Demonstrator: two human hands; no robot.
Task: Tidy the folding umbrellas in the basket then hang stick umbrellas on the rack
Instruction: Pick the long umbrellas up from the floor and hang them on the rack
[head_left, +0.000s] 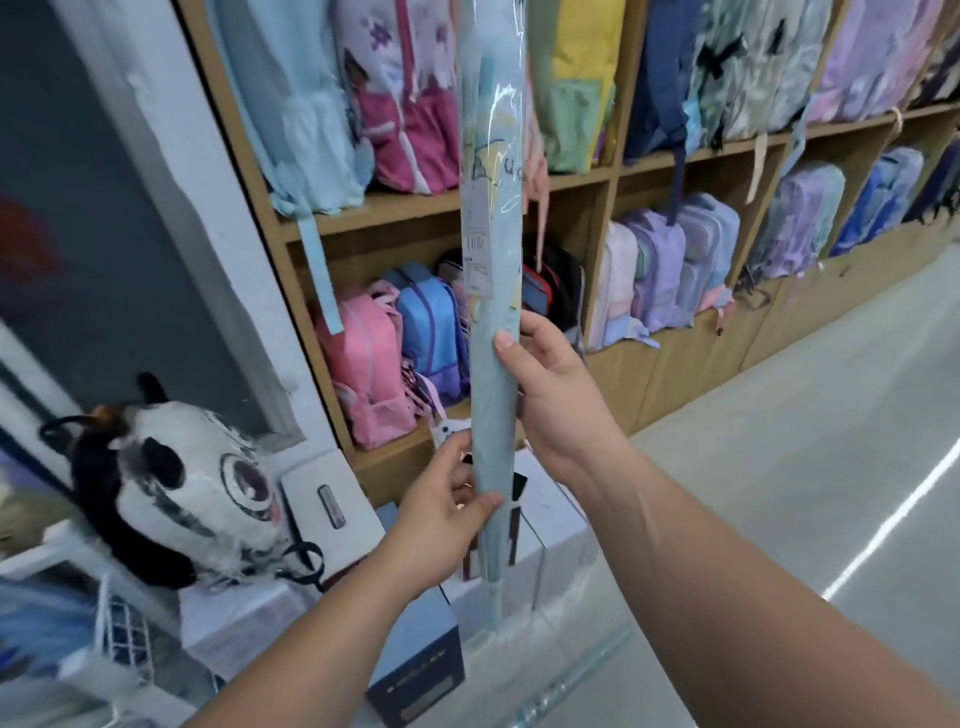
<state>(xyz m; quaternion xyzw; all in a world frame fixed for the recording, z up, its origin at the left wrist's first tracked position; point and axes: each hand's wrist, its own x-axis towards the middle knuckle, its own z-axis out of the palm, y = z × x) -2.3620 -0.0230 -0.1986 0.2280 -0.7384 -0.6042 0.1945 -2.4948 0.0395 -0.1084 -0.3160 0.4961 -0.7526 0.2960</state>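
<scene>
My right hand (550, 400) is curled round the middle of the stick umbrella (491, 208), thumb across its front, and my left hand (447, 501) pinches it lower down near the narrow tip. The 2 hands hold it upright in its clear sleeve, in front of the backpack shelves (389, 208). No rack shows and the handle end is out of view above, so I'd keep it vertical, clear of the panda plush (192, 483) at near left, and find the rack before freeing 1 hand.
</scene>
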